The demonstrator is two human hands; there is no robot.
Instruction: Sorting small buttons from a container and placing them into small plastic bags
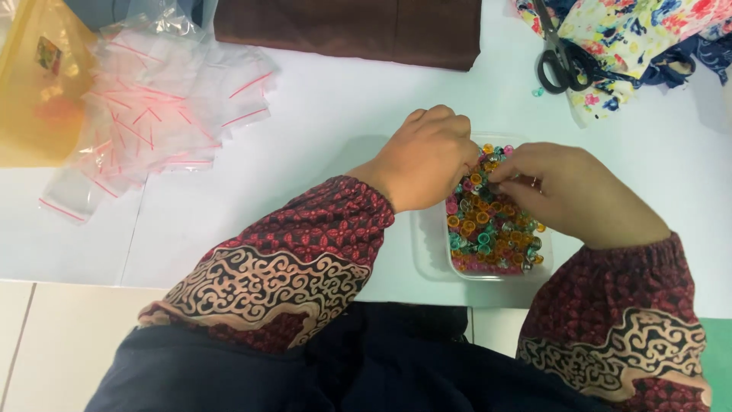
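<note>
Both hands are down in the clear tray (427, 252) of coloured rings (488, 229): left hand (427, 156) curled, fingertips pinched, right hand (568, 191) pinching too, though I can't tell what either holds. Tray's still heaped on the white bench (320, 114). Zip bags (160, 107) lie piled far left, seemingly unfilled.

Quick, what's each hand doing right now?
Left hand: fingers curled over the clear tray of colourful beads; grip cannot be told.
Right hand: fingertips pinched in the beads; hold unclear.
</note>
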